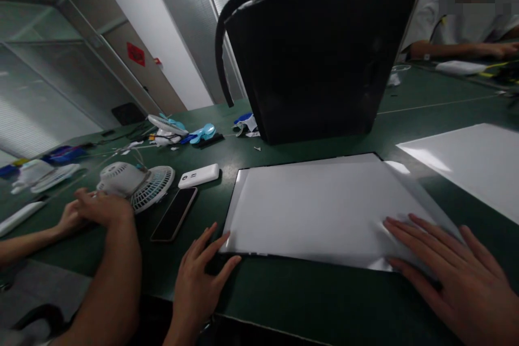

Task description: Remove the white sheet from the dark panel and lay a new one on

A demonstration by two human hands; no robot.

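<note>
Right hand (458,273) partly over white panel (308,211)

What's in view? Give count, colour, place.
White panel: one, front centre
Film: seemingly one, clear, white panel's right side
White sheet: one, far right
Black panel: one, standing beyond white panel
Phone: one, black, left of white panel
Power bank, probably: one, white, beyond phone
Fans: white, one beside phone, others farther back
Clutter: uncounted, blue and white, far side
Table: one, green, underneath
Chair: one, black, behind table
Red sign: one, left background
Person: one, pale shirt, upper right
Neighbour's hands: two, beside near fan
Left hand: one, white panel's near left corner
Right hand: one, white panel's near right side
</note>
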